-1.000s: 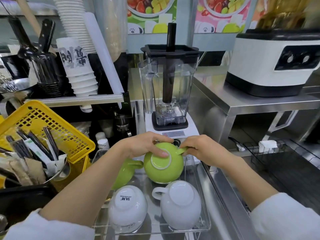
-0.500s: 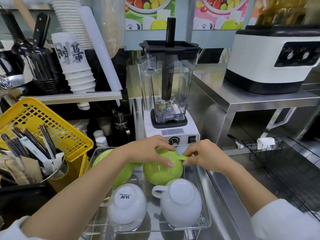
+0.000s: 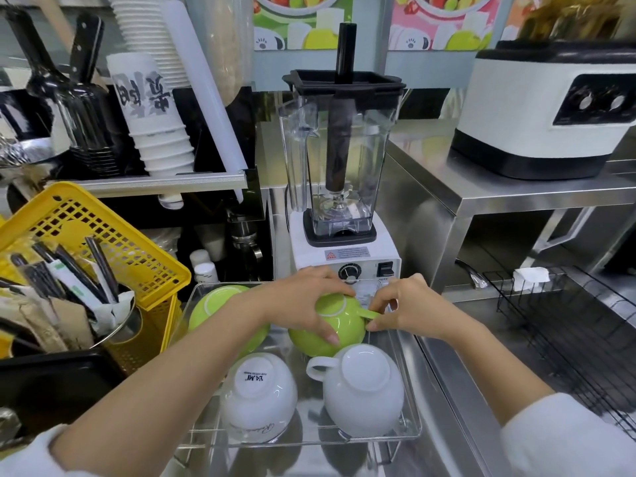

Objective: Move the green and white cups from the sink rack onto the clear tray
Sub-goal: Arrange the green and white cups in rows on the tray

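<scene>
green cup (image 3: 339, 323) gripped both hands, tray (image 3: 411, 390) full

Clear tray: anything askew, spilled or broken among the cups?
Nothing stands out. All four cups sit upside down in the clear tray, unbroken and unspilled. The left hand and right hand hold the rear green cup, which looks slightly tilted.

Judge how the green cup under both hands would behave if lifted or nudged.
The green cup looks like glazed ceramic: probably rigid, breakable, and slick under the left hand. Upside down on its wide rim, it seems unlikely to tip. The right hand pinches its handle, which should steady a lift.
</scene>
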### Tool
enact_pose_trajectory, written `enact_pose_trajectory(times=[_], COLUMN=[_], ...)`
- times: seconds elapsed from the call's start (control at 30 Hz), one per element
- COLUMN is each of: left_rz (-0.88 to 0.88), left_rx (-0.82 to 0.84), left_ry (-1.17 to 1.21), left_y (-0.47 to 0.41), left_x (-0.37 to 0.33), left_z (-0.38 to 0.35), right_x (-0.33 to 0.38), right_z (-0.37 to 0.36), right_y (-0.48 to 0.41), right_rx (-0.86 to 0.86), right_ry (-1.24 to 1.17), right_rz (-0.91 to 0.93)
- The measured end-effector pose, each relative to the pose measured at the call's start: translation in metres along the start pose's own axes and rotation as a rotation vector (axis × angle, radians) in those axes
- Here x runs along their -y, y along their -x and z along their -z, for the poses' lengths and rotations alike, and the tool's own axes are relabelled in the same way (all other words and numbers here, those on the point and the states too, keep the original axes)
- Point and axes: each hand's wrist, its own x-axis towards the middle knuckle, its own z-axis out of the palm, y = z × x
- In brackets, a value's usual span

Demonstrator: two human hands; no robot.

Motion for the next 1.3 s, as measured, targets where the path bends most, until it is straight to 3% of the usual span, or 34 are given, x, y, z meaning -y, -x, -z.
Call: enact_pose_trajectory(times=[0.1,0.2,0.3,0.4,0.53,0.73,0.93,1.07,1.3], left_rz=[0.014,0.027,0.058,0.104,0.2,0.456,0.633,0.651,0.733], left_rx=[-0.025,-0.063,-0.178,-0.292,-0.388,-0.531,-0.379,-0.294,-0.342], left_ry=[0.039,0.092,0.205,0.254,0.282,-0.055,-0.141,-0.23,-0.216], left_y=[0.005,0.014,0.029,0.048,0.076,0.12,0.149,0.151,0.141], left_x=[0.0,-0.001,-0.001,0.001,0.006,0.005,0.002,-0.005,-0.027], left_z=[-0.004,-0.006,-0.004,-0.003,-0.009,-0.02,-0.037,-0.054,-0.076], right_x=[-0.004,-0.003,0.005,0.02,0.049,0.09,0.114,0.12,0.12], right_z=[-0.002,0.005,0.014,0.012,0.001,-0.023,-0.04,-0.043,-0.045], right_y=[0.003,0.003,0.003,0.004,0.006,0.004,0.002,0.001,0.0], right_rx=[0.01,-0.095,-0.208,-0.212,-0.09,0.188,0.455,0.519,0.541], right_ry=[0.023,0.015,-0.141,-0.283,-0.282,-0.076,0.119,0.206,0.217], right_rz=[-0.028,-0.022,0.026,0.071,0.201,0.353,0.371,0.364,0.346])
